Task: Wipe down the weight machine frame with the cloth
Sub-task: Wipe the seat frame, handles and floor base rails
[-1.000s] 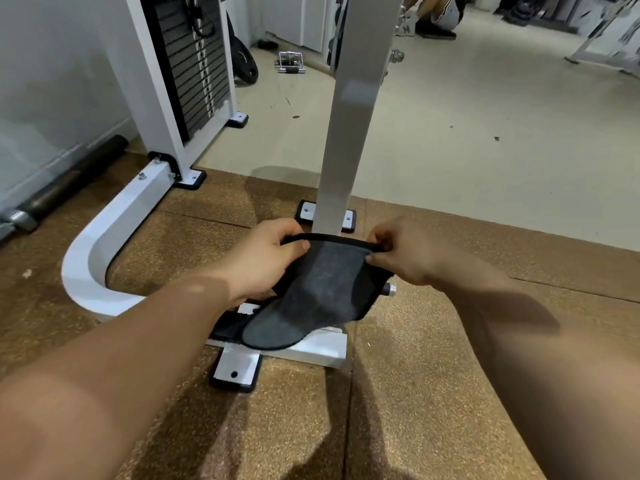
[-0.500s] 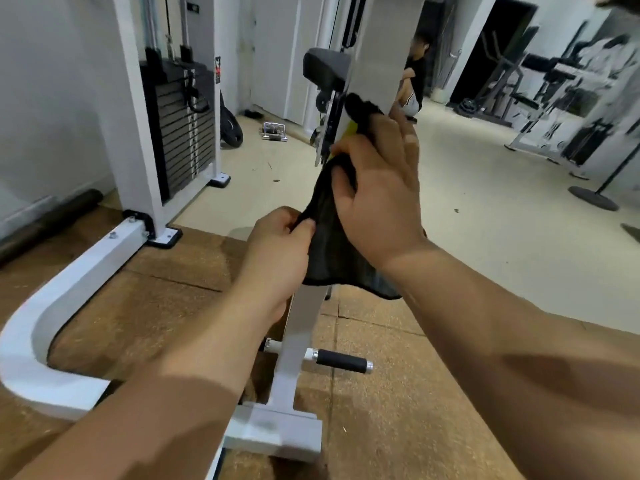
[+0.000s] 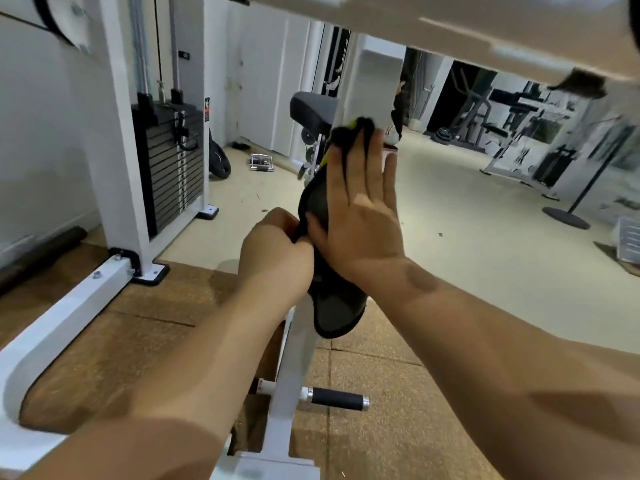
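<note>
- Cloth point(image 3: 334, 308), dark grey with a black hem, is spread up the white upright post point(image 3: 374, 81) of the weight machine frame; its lower end hangs free below the wrist.
- Right hand point(image 3: 360, 216) presses flat on the cloth, fingers point(image 3: 375, 157) straight and slightly apart, with the tips near the bunched top edge.
- Left hand point(image 3: 277, 247), just beside the right, has its fingers curled and pinched on the cloth's left hem.
- Low on the same post, a short peg with a black grip point(image 3: 334, 398) sticks out to the right, above brown rubber mats point(image 3: 398, 427).
- To the left stand a black weight stack point(image 3: 173, 171) in its white tower and a curved white base tube point(image 3: 62, 317).
- A dark seat pad point(image 3: 311, 107) shows behind the post.
</note>
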